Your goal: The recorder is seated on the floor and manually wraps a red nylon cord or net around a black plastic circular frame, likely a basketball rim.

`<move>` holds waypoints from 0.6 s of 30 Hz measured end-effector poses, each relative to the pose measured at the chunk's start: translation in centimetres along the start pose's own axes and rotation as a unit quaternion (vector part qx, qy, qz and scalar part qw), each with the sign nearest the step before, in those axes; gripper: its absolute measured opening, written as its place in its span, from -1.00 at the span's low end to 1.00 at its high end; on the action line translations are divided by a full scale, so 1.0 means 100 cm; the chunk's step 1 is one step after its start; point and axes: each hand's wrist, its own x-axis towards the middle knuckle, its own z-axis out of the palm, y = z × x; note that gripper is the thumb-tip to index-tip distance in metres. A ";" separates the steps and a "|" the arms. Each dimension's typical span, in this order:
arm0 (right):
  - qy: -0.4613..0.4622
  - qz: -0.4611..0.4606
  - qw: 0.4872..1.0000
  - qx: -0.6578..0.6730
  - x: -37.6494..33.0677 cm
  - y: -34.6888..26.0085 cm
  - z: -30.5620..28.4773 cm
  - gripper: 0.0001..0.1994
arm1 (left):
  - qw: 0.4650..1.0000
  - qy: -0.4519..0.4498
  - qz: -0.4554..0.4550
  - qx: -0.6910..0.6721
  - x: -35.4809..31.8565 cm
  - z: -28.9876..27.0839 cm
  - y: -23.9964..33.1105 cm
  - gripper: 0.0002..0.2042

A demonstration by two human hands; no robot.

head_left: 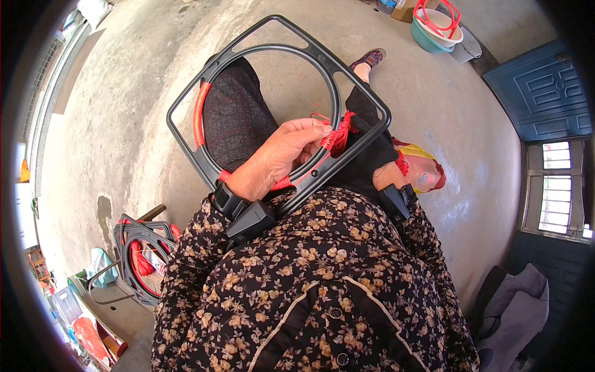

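Observation:
A black square frame with an open round ring inside rests tilted across my lap. Red cord is wound tightly round the ring's left side, and more winding shows low on it. My left hand reaches over the ring, thumb and fingers pinched on the red cord at its right side. There a loose red cord bundle hangs over the ring. My right hand is low beyond the frame's right corner, beside some red strands; its fingers are hidden, so its grip cannot be made out.
More black frames with red cord are stacked on a bench at lower left. A red and yellow plastic bag lies right of my leg. Basins stand far right; a grey cloth is draped at lower right, near a blue door.

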 end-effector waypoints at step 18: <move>0.017 -0.034 0.993 -0.111 0.000 -0.022 -0.002 -0.78 | 1.000 0.014 0.010 0.005 -0.001 0.001 0.002 -0.82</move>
